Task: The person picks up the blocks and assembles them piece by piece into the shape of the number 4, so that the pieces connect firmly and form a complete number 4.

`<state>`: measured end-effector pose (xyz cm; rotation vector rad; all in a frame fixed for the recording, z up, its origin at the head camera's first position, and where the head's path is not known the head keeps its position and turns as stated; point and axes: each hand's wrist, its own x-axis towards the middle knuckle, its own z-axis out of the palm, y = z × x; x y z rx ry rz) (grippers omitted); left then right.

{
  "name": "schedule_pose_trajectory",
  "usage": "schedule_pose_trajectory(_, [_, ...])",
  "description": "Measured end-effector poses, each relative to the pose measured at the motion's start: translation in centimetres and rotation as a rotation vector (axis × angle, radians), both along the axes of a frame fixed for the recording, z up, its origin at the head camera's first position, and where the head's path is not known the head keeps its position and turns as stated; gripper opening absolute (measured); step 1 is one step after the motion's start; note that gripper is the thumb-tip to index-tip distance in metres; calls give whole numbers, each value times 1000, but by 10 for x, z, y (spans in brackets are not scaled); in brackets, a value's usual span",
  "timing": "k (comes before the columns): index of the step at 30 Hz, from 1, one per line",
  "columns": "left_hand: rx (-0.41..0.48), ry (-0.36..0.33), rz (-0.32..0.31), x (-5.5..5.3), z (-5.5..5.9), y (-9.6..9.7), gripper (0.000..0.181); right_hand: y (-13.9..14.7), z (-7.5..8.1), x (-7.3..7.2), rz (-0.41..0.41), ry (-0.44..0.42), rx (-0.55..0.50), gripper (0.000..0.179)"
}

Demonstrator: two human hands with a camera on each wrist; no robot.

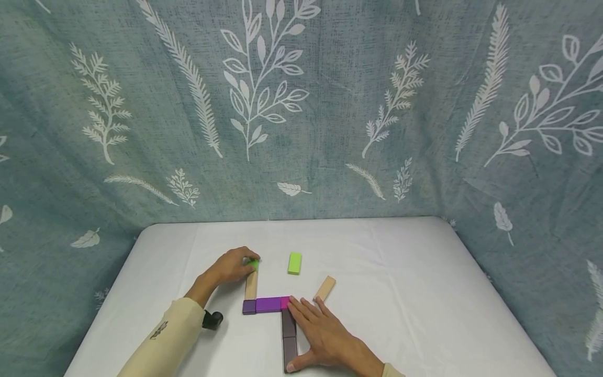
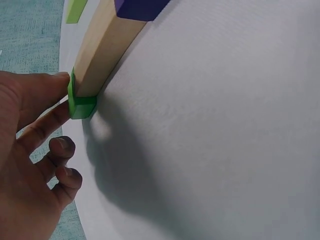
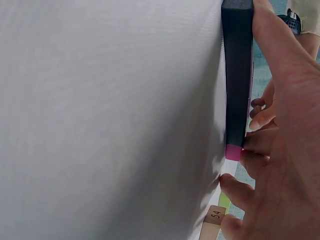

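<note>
My left hand (image 1: pixel 231 265) pinches a small green block (image 1: pixel 253 264) between thumb and fingertips, right at the far end of a plain wooden block (image 1: pixel 251 286). In the left wrist view, the green block (image 2: pixel 82 107) sits against that wooden block's end. A dark purple block (image 1: pixel 249 307) lies at the near end, followed by a purple block (image 1: pixel 268 305) and a pink block (image 1: pixel 285 302) in a row. From the pink one, two dark grey blocks (image 1: pixel 289 351) run toward me. My right hand (image 1: pixel 325 335) rests along them, thumb at the near end, fingertips by the pink block.
A lime green block (image 1: pixel 294 263) lies apart, farther back on the white tabletop (image 1: pixel 400 283). Near my right fingertips is another plain wooden block (image 1: pixel 325 288), slanted, its end marked with a number in the right wrist view. Behind the table hangs a leaf-patterned cloth (image 1: pixel 330 104).
</note>
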<state>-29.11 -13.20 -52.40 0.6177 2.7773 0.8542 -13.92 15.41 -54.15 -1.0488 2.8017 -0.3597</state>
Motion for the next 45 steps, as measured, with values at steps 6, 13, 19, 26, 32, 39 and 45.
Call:
schedule_pose_trajectory(6, [13,-3,28,1,-3,-1,29,-1,0,0,-2,-4,5,126])
schedule_pose_trajectory(13, [34,17,47,4,-7,-4,29,-1,0,0,3,13,14,126])
schedule_pose_trajectory(19, [35,43,58,5,-11,-6,30,-1,0,1,6,27,13,125])
schedule_pose_trajectory(26, [28,93,76,11,-10,-7,33,-1,1,1,10,28,15,125])
schedule_pose_trajectory(32, [-6,211,81,27,-5,-2,36,-2,2,0,-5,-13,-2,125])
schedule_pose_trajectory(39, [-68,275,47,57,-3,11,41,-1,3,0,-10,-37,-4,124])
schedule_pose_trajectory(45, [-79,338,-29,83,-3,20,45,-1,3,0,-6,-42,0,125])
